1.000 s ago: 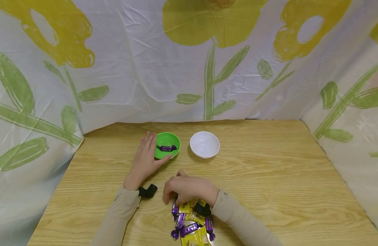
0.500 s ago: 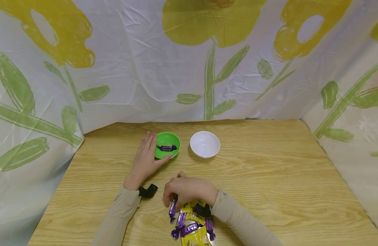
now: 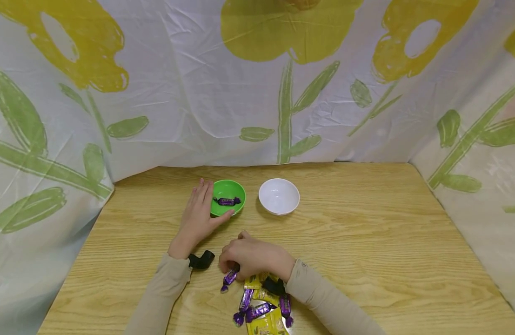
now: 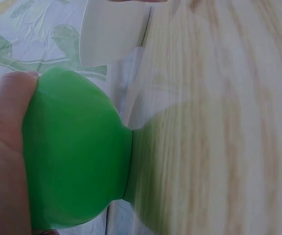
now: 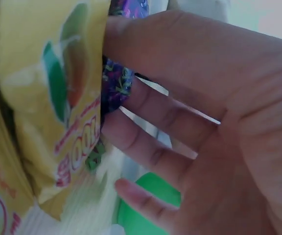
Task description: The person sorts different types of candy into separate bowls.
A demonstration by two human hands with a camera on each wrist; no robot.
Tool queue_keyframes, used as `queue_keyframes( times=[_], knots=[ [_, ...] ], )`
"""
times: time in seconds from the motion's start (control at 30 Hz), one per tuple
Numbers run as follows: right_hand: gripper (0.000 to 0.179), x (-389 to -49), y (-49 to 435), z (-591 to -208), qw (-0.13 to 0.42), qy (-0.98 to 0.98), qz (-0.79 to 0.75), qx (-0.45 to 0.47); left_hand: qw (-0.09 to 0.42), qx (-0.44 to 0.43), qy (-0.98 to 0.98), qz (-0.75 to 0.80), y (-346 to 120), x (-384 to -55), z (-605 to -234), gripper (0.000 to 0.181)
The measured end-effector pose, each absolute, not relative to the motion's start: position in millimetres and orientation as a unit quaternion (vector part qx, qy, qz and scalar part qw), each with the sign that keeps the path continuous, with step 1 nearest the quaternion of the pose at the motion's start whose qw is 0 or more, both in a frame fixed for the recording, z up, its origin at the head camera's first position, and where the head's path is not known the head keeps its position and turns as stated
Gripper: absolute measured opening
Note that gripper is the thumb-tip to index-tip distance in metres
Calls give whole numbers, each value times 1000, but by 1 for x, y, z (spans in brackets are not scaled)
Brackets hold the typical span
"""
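Observation:
My left hand (image 3: pixel 196 216) rests on the left side of a green bowl (image 3: pixel 224 188), fingers straight along the rim and thumb at the near edge. A purple-wrapped candy (image 3: pixel 226 202) lies inside the bowl. In the left wrist view the green bowl (image 4: pixel 75 152) shows its outer side against the hand. My right hand (image 3: pixel 257 257) pinches another purple-wrapped candy (image 3: pixel 230 278) between thumb and fingers, at the pile's left edge. In the right wrist view that candy (image 5: pixel 115 85) is partly hidden behind a yellow candy packet (image 5: pixel 58 83).
A white bowl (image 3: pixel 279 197) stands right of the green one. Below my right hand lies a pile of yellow candy packets (image 3: pixel 263 324) and purple-wrapped candies (image 3: pixel 258 312). A flower-printed cloth (image 3: pixel 207 93) hangs around the back and sides of the wooden table (image 3: pixel 378 232).
My right hand has drawn a purple-wrapped candy left, out from the pile's edge, and its lower end has swung left. The left hand has stayed at the green bowl.

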State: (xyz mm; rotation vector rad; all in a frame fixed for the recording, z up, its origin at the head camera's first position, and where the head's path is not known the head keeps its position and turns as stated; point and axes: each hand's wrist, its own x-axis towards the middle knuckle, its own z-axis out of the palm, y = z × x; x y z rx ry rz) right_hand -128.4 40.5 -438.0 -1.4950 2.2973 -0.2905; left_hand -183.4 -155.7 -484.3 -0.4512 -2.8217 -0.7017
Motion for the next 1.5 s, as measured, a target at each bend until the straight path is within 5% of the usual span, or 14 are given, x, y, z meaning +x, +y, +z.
queue_keyframes(
  times=[0.6, 0.9, 1.2, 1.4, 1.5],
  knots=[
    [23, -149, 39, -407, 123, 806, -136, -563, 111, -158, -952, -236, -156, -183, -484, 106],
    [23, -166, 37, -392, -7, 811, -188, -554, 124, -188, -955, -194, -159, -186, -486, 96],
    [21, -187, 33, -400, -125, 851, -228, -456, 132, -192, -950, -208, -159, -184, -486, 95],
    [23, -203, 28, -414, -135, 889, -238, -367, 127, -185, -947, -229, -159, -185, -488, 112],
    [24, -209, 26, -419, -118, 908, -214, -339, 122, -180, -949, -227, -158, -186, -488, 106]
  ],
)
